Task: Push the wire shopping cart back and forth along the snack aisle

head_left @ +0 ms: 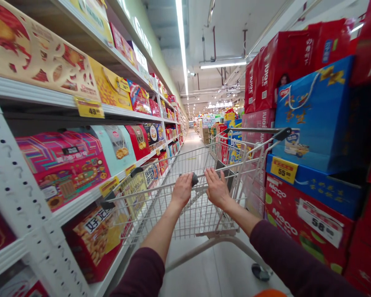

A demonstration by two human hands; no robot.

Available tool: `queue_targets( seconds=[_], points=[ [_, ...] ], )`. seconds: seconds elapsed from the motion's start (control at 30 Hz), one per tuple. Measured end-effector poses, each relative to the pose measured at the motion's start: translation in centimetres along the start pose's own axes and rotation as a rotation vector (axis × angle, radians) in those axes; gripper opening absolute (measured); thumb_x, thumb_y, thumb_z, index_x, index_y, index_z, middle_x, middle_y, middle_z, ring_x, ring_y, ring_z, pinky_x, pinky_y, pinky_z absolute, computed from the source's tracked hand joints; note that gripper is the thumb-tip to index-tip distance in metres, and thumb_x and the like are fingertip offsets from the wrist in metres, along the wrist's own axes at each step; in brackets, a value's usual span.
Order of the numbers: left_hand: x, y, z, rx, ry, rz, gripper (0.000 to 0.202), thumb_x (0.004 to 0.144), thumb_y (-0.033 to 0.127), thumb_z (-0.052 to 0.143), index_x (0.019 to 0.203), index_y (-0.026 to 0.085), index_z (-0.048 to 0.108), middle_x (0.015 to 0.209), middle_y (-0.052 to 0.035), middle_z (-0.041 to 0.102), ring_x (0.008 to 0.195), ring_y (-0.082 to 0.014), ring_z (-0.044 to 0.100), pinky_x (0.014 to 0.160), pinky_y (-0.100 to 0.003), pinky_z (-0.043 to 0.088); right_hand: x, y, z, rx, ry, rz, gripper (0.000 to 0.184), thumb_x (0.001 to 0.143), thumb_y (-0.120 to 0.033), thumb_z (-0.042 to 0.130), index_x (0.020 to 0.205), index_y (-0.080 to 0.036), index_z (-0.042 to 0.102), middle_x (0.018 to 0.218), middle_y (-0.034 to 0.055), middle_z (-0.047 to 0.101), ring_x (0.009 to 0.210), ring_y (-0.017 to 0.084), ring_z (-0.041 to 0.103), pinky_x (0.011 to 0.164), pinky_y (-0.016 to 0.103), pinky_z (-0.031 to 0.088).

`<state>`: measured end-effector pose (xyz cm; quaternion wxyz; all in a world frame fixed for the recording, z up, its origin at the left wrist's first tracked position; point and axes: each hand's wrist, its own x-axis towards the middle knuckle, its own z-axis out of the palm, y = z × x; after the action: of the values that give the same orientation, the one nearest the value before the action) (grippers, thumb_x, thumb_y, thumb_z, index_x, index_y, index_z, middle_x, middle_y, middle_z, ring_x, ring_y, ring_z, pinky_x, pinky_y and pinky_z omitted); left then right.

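Note:
A wire shopping cart (185, 222) stands turned sideways across the aisle before me, with a black-ended bar (256, 130) at its upper right. My left hand (182, 190) is closed at the middle of the cart's near top rim, next to a small dark grey piece (194, 179) at its fingertips. What that piece is, I cannot tell. Just right of it, my right hand (217, 187) lies over the rim with its fingers stretched out and the thumb raised. Wire mesh and the light cart floor show below both hands.
White shelves (21, 185) with boxed snacks and yellow price tags run along the left, close to the cart's end. Stacked red cartons (303, 222) and a blue gift box (312, 115) rise at the right. A cart wheel (261, 272) rests on the floor. The aisle (191, 142) stretches ahead.

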<state>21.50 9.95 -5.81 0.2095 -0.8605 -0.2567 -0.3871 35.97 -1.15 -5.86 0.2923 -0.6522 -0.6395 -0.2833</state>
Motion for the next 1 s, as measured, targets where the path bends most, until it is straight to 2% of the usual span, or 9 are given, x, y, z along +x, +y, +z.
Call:
queue_targets(
  seconds=[0.17,0.37,0.47,0.7,0.83,1.0],
  points=[
    [0.0,0.7,0.3,-0.001,0.020,0.007,0.037,0.086,0.011,0.040,0.121,0.016,0.048,0.115,-0.0100,0.060,0.107,-0.0193,0.053,0.096,-0.038,0.045,0.8,-1.2,-0.3,0.023,-0.008,-0.002,0.059,0.075,-0.014,0.044,0.133,-0.005,0.044,0.144,0.0146,0.036,0.135,0.027,0.026,0.110,0.049,0.007],
    [0.1,1.3,0.1,-0.001,-0.004,0.036,0.039,0.086,0.012,0.039,0.124,0.016,0.046,0.116,-0.0101,0.059,0.111,-0.0194,0.052,0.096,-0.039,0.044,0.4,-1.6,-0.1,-0.024,-0.091,0.042,0.059,0.076,-0.013,0.044,0.134,-0.004,0.042,0.143,0.0169,0.037,0.135,0.028,0.027,0.108,0.053,0.011],
    [-0.5,0.2,-0.4,0.005,-0.013,0.028,0.040,0.086,0.011,0.038,0.125,0.016,0.046,0.116,-0.0101,0.060,0.110,-0.0191,0.053,0.096,-0.039,0.045,0.0,-1.4,-0.1,-0.032,-0.106,0.037,0.058,0.077,-0.013,0.043,0.134,-0.005,0.041,0.144,0.0163,0.036,0.136,0.027,0.026,0.108,0.054,0.012],
    [-3.1,-4.2,-1.7,0.007,0.004,-0.035,0.041,0.083,0.009,0.041,0.122,0.018,0.048,0.113,-0.0103,0.061,0.108,-0.0204,0.055,0.094,-0.041,0.046,-0.4,-0.9,0.1,-0.020,-0.125,0.034,0.062,0.076,-0.013,0.043,0.138,-0.008,0.037,0.146,0.0130,0.032,0.137,0.026,0.023,0.109,0.053,0.013],
    [-3.3,-4.2,-1.6,0.032,0.016,-0.061,0.039,0.082,0.009,0.042,0.119,0.017,0.049,0.111,-0.0106,0.062,0.106,-0.0211,0.055,0.094,-0.041,0.046,-0.5,-0.6,0.1,-0.054,-0.124,0.026,0.061,0.077,-0.013,0.043,0.137,-0.009,0.039,0.146,0.0126,0.033,0.136,0.026,0.025,0.109,0.051,0.015],
    [-3.4,-4.2,-1.9,0.057,0.012,-0.021,0.038,0.083,0.011,0.041,0.120,0.017,0.049,0.110,-0.0102,0.062,0.105,-0.0206,0.056,0.094,-0.039,0.046,-0.8,0.3,0.3,-0.091,-0.102,0.002,0.058,0.079,-0.011,0.041,0.137,-0.008,0.038,0.145,0.0127,0.034,0.136,0.025,0.026,0.109,0.052,0.014]
  ],
)
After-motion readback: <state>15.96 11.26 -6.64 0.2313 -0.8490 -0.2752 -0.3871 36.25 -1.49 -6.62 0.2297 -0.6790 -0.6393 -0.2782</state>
